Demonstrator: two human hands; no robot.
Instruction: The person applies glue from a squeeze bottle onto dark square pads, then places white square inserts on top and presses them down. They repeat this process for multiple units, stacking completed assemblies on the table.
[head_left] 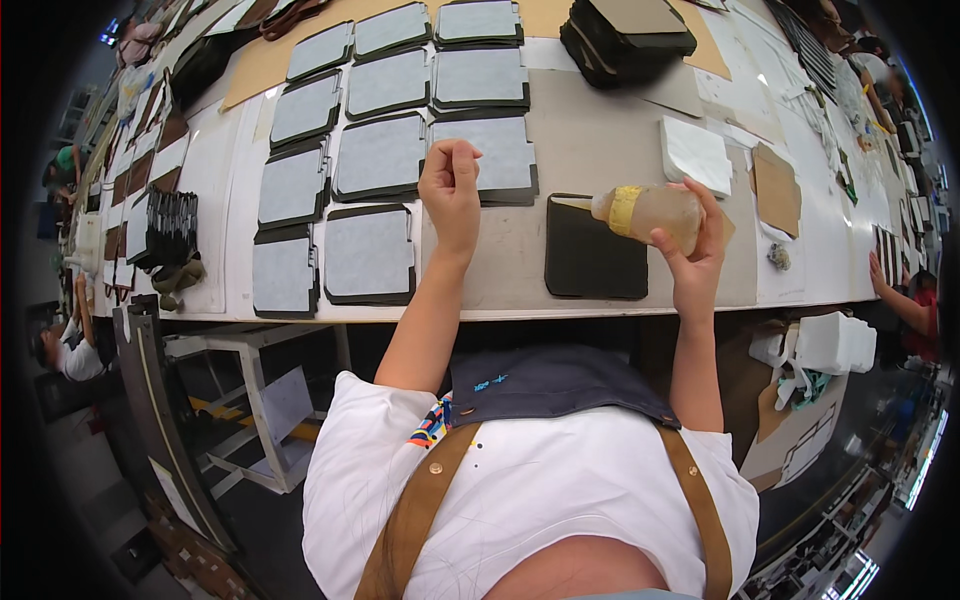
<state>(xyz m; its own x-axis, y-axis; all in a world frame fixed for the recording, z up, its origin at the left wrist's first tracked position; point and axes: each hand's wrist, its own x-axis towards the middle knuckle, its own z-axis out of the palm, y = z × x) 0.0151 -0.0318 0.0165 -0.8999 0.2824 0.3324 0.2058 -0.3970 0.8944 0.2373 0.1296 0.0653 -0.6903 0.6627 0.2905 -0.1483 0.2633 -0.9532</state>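
My right hand (695,255) grips a translucent squeeze bottle (650,210) with a yellow band, tilted sideways so its nozzle points left over a dark square panel (590,262) lying on the table. My left hand (450,190) hovers with its fingers curled together and nothing in them, above the near edge of a grey-faced panel (490,150). Several grey-faced dark-edged panels (370,250) lie in rows to the left of both hands.
A stack of dark panels (625,35) sits at the far side. A white foam block (695,155) and a brown card (775,190) lie to the right. The long white table (600,295) has other people working at both ends. A metal frame (260,400) stands below left.
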